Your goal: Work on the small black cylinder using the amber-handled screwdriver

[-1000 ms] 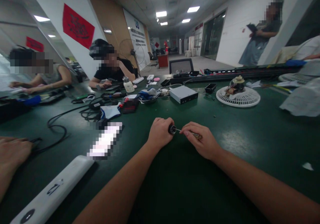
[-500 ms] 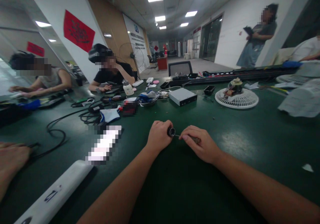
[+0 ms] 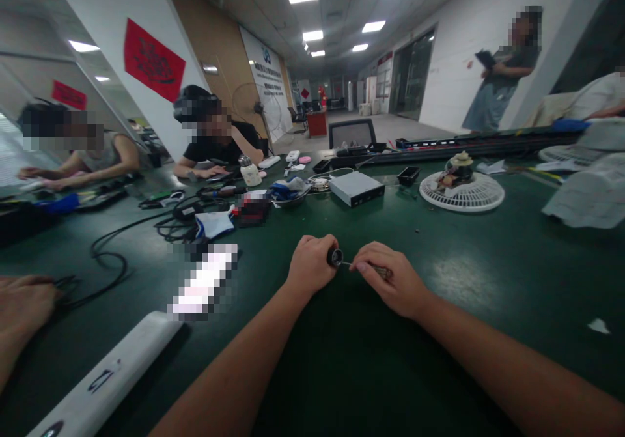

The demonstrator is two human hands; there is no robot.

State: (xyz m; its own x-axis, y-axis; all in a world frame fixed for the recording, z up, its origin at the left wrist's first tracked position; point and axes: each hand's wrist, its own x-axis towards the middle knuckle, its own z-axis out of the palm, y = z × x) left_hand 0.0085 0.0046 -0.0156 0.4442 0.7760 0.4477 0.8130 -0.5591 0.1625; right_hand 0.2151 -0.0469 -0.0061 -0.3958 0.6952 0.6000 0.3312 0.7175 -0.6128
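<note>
Closed around a small black cylindrical part (image 3: 334,257), my left hand (image 3: 312,264) keeps its round open end turned to the right. What is inside that end is too small to make out. My right hand (image 3: 385,274) grips a screwdriver (image 3: 384,271) by its brownish handle. Its thin metal shaft points left, with the tip at or just inside the part's open end; I cannot tell which. Both hands are low over the dark green table (image 3: 361,372).
A grey disc drive (image 3: 357,188) lies beyond my hands, with a white fan grille and motor (image 3: 461,193) to its right. A lit phone (image 3: 208,281), a long white device (image 3: 107,372), black cables (image 3: 110,254) and another person's hand (image 3: 27,307) are on the left.
Almost nothing differs. Both hands keep their hold, and the black part's open end looks very slightly turned.
</note>
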